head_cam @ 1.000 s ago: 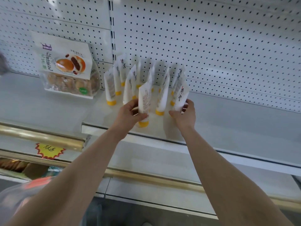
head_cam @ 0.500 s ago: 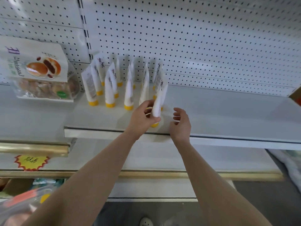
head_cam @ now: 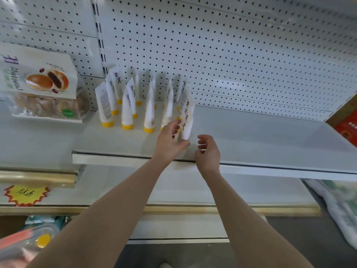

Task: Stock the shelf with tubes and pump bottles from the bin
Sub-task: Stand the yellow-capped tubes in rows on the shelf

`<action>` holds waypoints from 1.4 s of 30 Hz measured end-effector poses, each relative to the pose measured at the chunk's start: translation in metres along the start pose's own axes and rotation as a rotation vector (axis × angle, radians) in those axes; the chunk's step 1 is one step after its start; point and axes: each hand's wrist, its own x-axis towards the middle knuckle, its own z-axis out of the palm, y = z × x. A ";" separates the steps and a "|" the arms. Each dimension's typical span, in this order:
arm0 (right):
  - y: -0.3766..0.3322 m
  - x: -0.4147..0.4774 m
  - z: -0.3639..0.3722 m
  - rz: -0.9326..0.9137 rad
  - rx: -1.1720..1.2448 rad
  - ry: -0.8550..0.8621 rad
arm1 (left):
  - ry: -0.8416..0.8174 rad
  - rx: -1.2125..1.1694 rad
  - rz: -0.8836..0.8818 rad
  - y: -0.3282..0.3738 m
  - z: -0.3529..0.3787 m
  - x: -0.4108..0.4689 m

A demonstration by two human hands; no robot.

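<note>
One shelf (head_cam: 260,136) carries one snack bag (head_cam: 42,88) at its left and roughly a dozen cap-down tubes (head_cam: 127,111), the rear ones partly hidden; no pump bottles show. The left hand (head_cam: 170,140) has its fingers clamped low on the front-right tube (head_cam: 187,117). The right hand (head_cam: 208,153) waits just beside it, fingers loosely curled and empty. Seat the cap flat and row-aligned before releasing.

My left hand (head_cam: 170,141), at the end of a bare forearm stretched up and forward, pinches a tube (head_cam: 187,117) between thumb and fingers. My right hand (head_cam: 208,154) hovers just beside it, fingers loosely curled, holding nothing.
</note>
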 end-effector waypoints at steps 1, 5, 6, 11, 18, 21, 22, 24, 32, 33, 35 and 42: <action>-0.002 -0.003 0.000 0.000 -0.002 0.006 | 0.004 -0.003 0.010 -0.001 -0.004 -0.005; -0.012 -0.024 0.010 0.008 0.011 0.033 | 0.013 -0.020 0.030 -0.003 -0.032 -0.029; -0.015 -0.032 0.014 0.001 0.012 0.030 | 0.017 -0.021 0.034 -0.003 -0.041 -0.036; -0.034 -0.075 0.047 -0.056 0.039 -0.010 | 0.082 0.010 0.018 -0.006 -0.094 -0.077; -0.064 -0.147 0.116 -0.151 0.087 -0.178 | 0.204 0.073 -0.098 -0.034 -0.184 -0.143; -0.075 -0.178 0.148 -0.193 0.086 -0.291 | 0.278 0.098 -0.150 -0.050 -0.228 -0.174; -0.079 -0.189 0.159 -0.200 0.086 -0.334 | 0.307 0.112 -0.175 -0.055 -0.242 -0.185; -0.084 -0.212 0.182 -0.200 0.078 -0.428 | 0.361 0.124 -0.226 -0.068 -0.271 -0.208; -0.074 -0.303 0.271 -0.113 0.023 -0.817 | 0.540 0.236 -0.526 -0.125 -0.354 -0.307; -0.069 -0.313 0.281 -0.114 -0.008 -0.867 | 0.555 0.243 -0.557 -0.138 -0.358 -0.319; -0.057 -0.333 0.300 -0.090 -0.085 -0.987 | 0.586 0.246 -0.641 -0.162 -0.361 -0.344; -0.010 -0.391 0.338 0.155 -0.390 -1.309 | 0.640 0.064 -0.947 -0.235 -0.337 -0.415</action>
